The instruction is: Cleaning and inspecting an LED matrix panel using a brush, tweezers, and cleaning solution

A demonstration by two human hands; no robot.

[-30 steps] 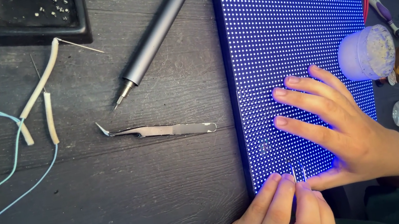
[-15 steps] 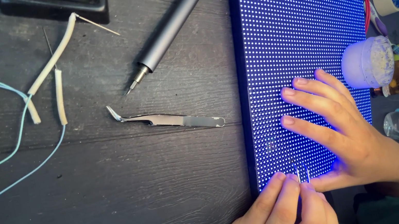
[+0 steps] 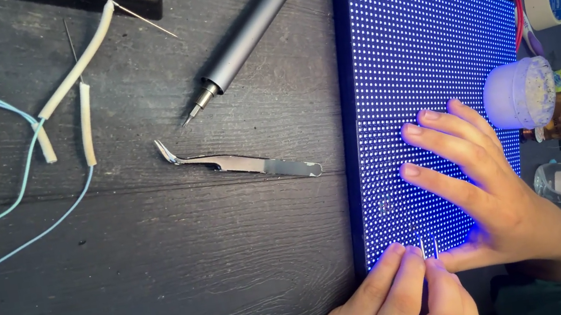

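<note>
Nearest, at the bottom edge: left hand [image 3: 396, 302] pinched shut around a thin two-pronged metal tool [image 3: 429, 249], its twin tips poking up from between the fingers [image 3: 387, 289] and meeting the near edge of the lit blue LED matrix panel [image 3: 424, 86]. Likely risk: prongs skidding across the pixel grid or gouging a diode if pressed at a slant; also shorting neighbouring dots. Just beyond, right hand [image 3: 489, 186] spread flat and open on the panel, gripping nothing, thumb beside the prongs; any lift there could let the panel slide on the dark wooden counter [image 3: 164, 269]. Farther left, well apart from both hands: curved steel tweezers [image 3: 237, 162], then a grey pen-shaped driver [image 3: 248, 30] and loose pale-blue wires [image 3: 10, 210].
</note>
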